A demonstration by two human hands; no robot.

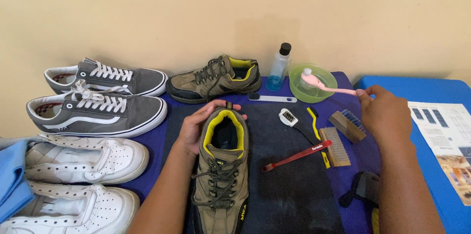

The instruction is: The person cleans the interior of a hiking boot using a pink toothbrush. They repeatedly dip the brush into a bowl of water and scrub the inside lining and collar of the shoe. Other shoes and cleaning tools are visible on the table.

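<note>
On the worktop [407, 91], centre of the dark mat [289, 185], we see the olive hiking shoe [221, 165] with yellow lining, heel away from us. Left hand [196, 126] clasps its heel collar, grip closed on the shoe. Right hand [382, 111] grasps a pink toothbrush [324, 84], bristle end resting in the green bowl [314, 89]. Wooden brushes [341, 138] lie just beside. Matching shoe [213, 79], grey sneakers [98, 99] and white sneakers [78, 180] sit left.
</note>
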